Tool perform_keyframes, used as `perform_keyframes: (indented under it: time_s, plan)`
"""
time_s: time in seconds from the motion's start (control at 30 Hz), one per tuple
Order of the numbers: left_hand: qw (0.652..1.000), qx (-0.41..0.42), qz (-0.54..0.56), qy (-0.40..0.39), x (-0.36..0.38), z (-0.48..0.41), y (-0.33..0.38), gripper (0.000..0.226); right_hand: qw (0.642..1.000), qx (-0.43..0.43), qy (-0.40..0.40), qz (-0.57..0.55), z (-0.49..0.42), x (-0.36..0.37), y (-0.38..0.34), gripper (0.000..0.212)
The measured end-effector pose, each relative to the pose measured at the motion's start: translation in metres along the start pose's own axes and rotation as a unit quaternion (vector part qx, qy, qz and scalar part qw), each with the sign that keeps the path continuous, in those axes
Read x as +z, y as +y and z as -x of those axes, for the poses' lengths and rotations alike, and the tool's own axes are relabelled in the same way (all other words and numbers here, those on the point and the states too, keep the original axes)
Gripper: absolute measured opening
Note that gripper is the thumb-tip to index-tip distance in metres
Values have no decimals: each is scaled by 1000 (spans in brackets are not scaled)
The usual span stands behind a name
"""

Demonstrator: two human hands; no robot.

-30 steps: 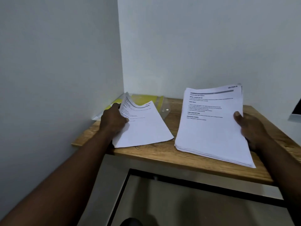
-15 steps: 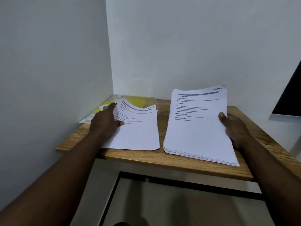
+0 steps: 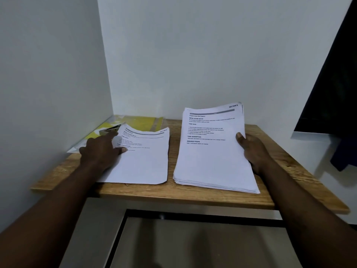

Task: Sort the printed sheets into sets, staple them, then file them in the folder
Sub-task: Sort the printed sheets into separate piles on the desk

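The yellow folder point(image 3: 143, 122) lies flat in the far left corner of the wooden table point(image 3: 193, 196). A stapler point(image 3: 110, 129) sits on the folder. The left hand point(image 3: 102, 149) rests on the left edge of the thin set point(image 3: 144, 161), fingers straight and apart, index tip at the stapler; contact cannot be confirmed. To the right, separate from the thin set, lies the thick stack point(image 3: 212, 157). The right hand point(image 3: 253, 149) clamps its right edge, thumb on top.
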State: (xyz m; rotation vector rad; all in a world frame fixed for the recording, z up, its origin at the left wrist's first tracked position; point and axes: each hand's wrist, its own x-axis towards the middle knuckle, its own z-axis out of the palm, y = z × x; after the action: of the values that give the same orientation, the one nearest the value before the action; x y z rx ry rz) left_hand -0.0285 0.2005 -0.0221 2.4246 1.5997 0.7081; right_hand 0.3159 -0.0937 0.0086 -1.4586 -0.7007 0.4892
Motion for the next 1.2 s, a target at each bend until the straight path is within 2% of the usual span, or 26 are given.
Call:
perform_keyframes:
  time_s: [0.17,0.3,0.53,0.63,0.73,0.8,0.97,1.07,1.2]
  plan:
    - [999,-24,-27,-2,-2,5,13,42,1000,8,3,1,0,0,-1,27]
    - [998,-39,-43,1,-4,7,24,43,1000,6,4,8,-1,0,-1,26]
    - [995,32,-81,53,-1,16,63,46,1000,11,4,10,-5,-3,2,30]
    - [993,104,6,47,6,25,96,34,1000,16,6,7,-7,-3,3,30]
    - [970,146,190,-30,12,36,128,29,1000,15,1,8,-5,-3,2,28]
    - [951,152,257,-76,17,42,147,28,1000,12,-7,5,-4,-3,1,27]
    - [933,85,332,-105,33,41,165,32,1000,6,-4,17,-4,-4,2,28]
    - [905,37,405,-127,40,40,161,38,1000,10,-8,16,-5,-4,3,29]
    - [874,17,466,-137,44,40,157,38,1000,12,-12,10,-6,-4,3,30]
